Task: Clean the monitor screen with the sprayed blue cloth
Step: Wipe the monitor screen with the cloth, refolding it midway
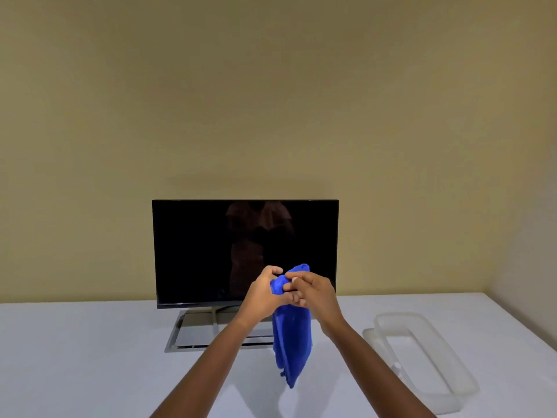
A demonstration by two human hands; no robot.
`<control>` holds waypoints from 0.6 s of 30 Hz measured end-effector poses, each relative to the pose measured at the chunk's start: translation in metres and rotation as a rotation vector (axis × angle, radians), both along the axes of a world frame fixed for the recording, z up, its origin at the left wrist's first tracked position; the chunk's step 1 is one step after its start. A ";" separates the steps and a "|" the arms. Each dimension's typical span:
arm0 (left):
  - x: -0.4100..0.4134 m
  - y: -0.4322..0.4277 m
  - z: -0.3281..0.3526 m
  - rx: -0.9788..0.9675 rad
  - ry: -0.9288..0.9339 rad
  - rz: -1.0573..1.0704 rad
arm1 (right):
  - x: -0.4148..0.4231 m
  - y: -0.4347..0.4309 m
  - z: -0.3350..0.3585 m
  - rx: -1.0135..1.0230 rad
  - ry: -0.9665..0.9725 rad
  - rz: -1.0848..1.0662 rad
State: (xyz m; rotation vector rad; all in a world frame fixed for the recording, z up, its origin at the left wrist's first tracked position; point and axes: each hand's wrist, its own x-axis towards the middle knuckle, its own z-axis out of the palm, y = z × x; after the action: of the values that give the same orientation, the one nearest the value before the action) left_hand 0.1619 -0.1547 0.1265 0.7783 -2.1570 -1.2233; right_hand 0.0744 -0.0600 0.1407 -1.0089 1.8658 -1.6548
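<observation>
Gripping the bunched top of the blue cloth [291,336] from either side, the left hand [261,294] and the right hand [317,292] meet just below the centre of the frame. The left hand's fingers curl round the fabric from the left with the thumb on top, and the right hand pinches it from the right. A small fold pokes up above the right hand, and the rest of the cloth hangs between the two bare forearms in a long loose drape. Its lowest tip hangs low over the white table [90,357], though it is unclear if it touches. Behind the hands stands the monitor [211,251], upright in the middle of the frame, its screen dark and carrying a faint reflection of a person. In the picture the hands overlap the screen's lower right corner, and contact between cloth and glass cannot be judged. Under the screen a flat silver stand base [196,330] rests on the table. Toward the lower right lies a translucent plastic container [422,351], apart from the cloth. A plain beige wall [271,86] fills the upper half of the frame.
</observation>
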 end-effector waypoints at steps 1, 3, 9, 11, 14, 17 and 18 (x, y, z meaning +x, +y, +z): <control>-0.003 0.003 0.000 -0.020 0.031 -0.004 | -0.003 0.007 0.001 -0.023 0.005 0.027; -0.010 0.008 0.004 -0.050 0.101 0.006 | -0.011 0.021 0.003 -0.097 -0.007 0.011; -0.034 0.021 0.023 -0.078 0.150 -0.057 | -0.060 0.057 0.004 -0.045 0.023 -0.140; -0.044 0.023 0.030 -0.030 0.166 -0.103 | -0.077 0.066 -0.001 0.105 0.003 -0.043; -0.059 0.027 0.038 0.107 0.205 -0.190 | -0.094 0.074 -0.009 0.201 0.004 0.103; -0.075 0.030 0.042 0.229 0.214 -0.244 | -0.111 0.079 -0.010 0.172 0.026 0.143; -0.081 0.030 0.042 0.236 0.207 -0.247 | -0.118 0.081 -0.009 0.163 0.035 0.131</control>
State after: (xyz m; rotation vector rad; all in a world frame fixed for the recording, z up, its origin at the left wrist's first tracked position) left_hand 0.0810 -0.1247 0.1688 0.4603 -2.0048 -1.6303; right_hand -0.0431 0.0207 0.1318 -1.0723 1.8799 -1.3950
